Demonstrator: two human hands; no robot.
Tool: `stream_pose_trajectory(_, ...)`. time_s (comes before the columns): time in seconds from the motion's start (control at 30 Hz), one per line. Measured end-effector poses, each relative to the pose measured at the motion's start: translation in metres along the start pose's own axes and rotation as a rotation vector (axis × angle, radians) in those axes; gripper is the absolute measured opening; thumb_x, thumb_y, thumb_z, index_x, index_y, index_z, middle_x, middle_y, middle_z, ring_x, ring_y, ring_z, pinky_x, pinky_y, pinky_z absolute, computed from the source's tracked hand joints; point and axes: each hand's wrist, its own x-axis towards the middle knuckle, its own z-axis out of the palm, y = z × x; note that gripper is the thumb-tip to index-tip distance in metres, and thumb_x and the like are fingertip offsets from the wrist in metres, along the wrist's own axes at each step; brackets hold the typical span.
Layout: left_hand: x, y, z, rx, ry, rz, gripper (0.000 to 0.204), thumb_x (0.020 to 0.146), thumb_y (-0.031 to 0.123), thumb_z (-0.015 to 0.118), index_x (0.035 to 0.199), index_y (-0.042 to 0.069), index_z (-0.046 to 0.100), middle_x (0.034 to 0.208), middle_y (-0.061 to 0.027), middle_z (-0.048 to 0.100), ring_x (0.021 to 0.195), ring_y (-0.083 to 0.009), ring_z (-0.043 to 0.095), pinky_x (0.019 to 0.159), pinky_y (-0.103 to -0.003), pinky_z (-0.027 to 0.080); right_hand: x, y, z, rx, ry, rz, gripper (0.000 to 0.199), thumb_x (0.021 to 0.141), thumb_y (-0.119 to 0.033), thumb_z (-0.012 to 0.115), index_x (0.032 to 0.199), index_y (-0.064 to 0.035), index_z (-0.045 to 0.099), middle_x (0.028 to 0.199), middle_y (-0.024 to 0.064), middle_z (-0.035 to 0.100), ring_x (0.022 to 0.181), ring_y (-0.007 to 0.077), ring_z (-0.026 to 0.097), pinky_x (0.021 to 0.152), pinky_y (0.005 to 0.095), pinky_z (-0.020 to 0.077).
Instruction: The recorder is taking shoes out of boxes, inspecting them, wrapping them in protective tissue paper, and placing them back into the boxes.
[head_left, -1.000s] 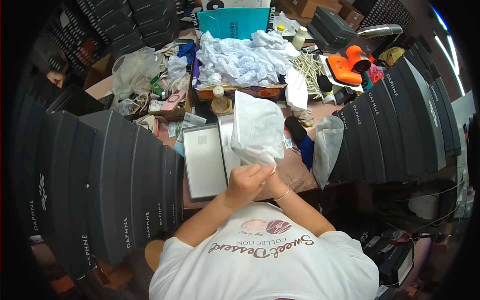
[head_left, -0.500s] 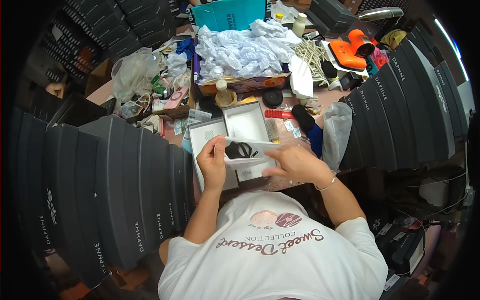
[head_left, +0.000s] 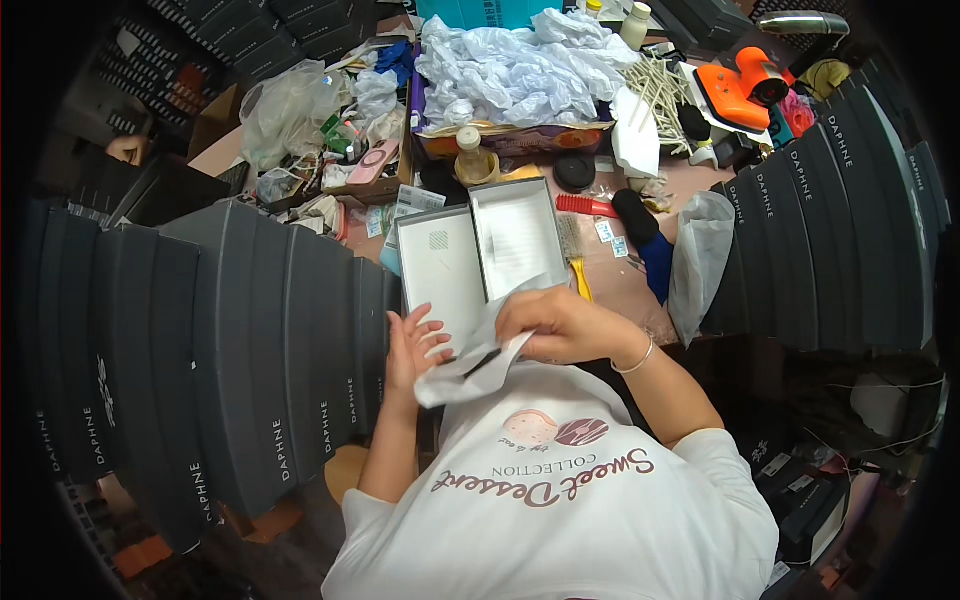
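head view | white tissue sheet (head_left: 470, 365) lies just below the open grey box (head_left: 480, 262), long axis running left-low to right-high | right hand (head_left: 565, 325) nearer, fingers pinching its upper end | left hand (head_left: 412, 345) fingers spread, touching its left edge | dark item inside, unclear

shirt (head_left: 570, 510): white, short-sleeved tee; a pink and brown dessert drawing on the chest with curved brown script lettering under it
sleeves: end above the elbows on both sides; forearms bare
left hand (head_left: 412, 345): bare, no ring or glove to be seen
right hand (head_left: 562, 325): bare
bracelet (head_left: 637, 357): thin, pale metal band around the right wrist
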Motion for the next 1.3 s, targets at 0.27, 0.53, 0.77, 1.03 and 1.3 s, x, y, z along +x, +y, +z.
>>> stream_pose_trajectory(0.27, 0.001, -0.064, -0.053, -0.109, -0.277, -0.172, 0.059, 0.092, 0.028, 0.051, 0.142, 0.005, 0.029, 0.127, -0.0115, 0.048, 0.117, -0.0184, 0.048, 0.099, -0.031, 0.039, 0.01, 0.005, 0.081, -0.1, 0.113, -0.243, 0.02, 0.072, 0.0, 0.064, 0.091, -0.0003, 0.06, 0.089, 0.0145, 0.057, 0.083, 0.0305, 0.058, 0.076, 0.035, 0.0468)
stream_pose_trajectory(0.53, -0.002, -0.032, 0.104, 0.366, -0.242, 0.641, 0.086, 0.073, 0.006, 0.065, 0.144, 0.004, 0.017, 0.14, -0.0184, 0.032, 0.127, -0.0293, 0.038, 0.105, -0.037, 0.032, -0.046, 0.068, 0.039, 1.354, 0.838, 0.256, 0.041, 0.097, -0.026, 0.041, 0.132, -0.0042, 0.039, 0.129, 0.0057, 0.049, 0.115, 0.0196, 0.049, 0.098, 0.0387, 0.0389)
stream_pose_trajectory(0.77, 0.045, -0.105, 0.143, 0.848, -0.528, 0.649, 0.092, 0.08, 0.022, 0.071, 0.145, 0.002, 0.01, 0.145, -0.0225, 0.022, 0.133, -0.0323, 0.028, 0.105, -0.044, 0.03, -0.131, 0.075, 0.003, 0.924, 1.252, 0.578, 0.054, 0.084, -0.019, 0.063, 0.129, 0.0024, 0.042, 0.122, 0.0099, 0.053, 0.11, 0.0192, 0.053, 0.093, 0.031, 0.0446)
stream_pose_trajectory(1.03, 0.177, -0.122, 0.09, 0.933, 0.139, 0.068, 0.047, 0.083, 0.028, 0.066, 0.113, -0.004, 0.049, 0.103, -0.0169, 0.058, 0.084, -0.0217, 0.058, 0.071, -0.036, 0.047, -0.138, 0.092, -0.039, 0.541, 0.925, 0.574, 0.068, 0.077, -0.02, 0.067, 0.133, 0.004, 0.037, 0.127, 0.0132, 0.05, 0.116, 0.022, 0.047, 0.1, 0.0305, 0.0354)
stream_pose_trajectory(1.3, 0.187, -0.159, 0.086, 0.967, 0.47, 0.465, 0.033, 0.078, 0.028, 0.071, 0.087, -0.002, 0.059, 0.114, -0.0153, 0.056, 0.101, -0.0309, 0.053, 0.08, -0.041, 0.043, -0.115, 0.114, -0.065, 0.725, 0.789, 0.609, 0.075, 0.076, -0.023, 0.068, 0.137, 0.0033, 0.032, 0.132, 0.0122, 0.045, 0.121, 0.0218, 0.043, 0.102, 0.0311, 0.0323)
